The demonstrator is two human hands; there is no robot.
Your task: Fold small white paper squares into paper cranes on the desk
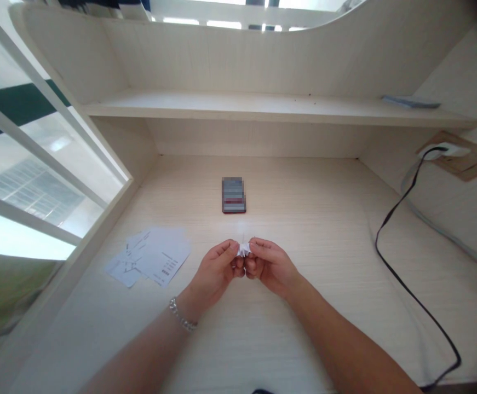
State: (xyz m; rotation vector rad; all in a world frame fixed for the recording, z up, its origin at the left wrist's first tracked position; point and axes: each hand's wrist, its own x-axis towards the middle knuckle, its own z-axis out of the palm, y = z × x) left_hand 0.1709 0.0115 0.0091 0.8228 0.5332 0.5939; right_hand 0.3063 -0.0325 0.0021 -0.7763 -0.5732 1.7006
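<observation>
Both my hands meet over the middle of the pale wooden desk (324,230). My left hand (216,268) and my right hand (269,262) pinch a small folded piece of white paper (243,249) between thumbs and fingertips, held just above the desk. A silver bracelet (182,317) circles my left wrist. Most of the paper is hidden by my fingers.
A phone (234,195) lies flat farther back on the desk. Several printed paper slips (151,257) lie to the left. A black cable (402,273) runs from a wall socket (447,150) down the right side. A shelf (263,106) spans above, with a thin blue-grey item (411,101) on it. A window is at left.
</observation>
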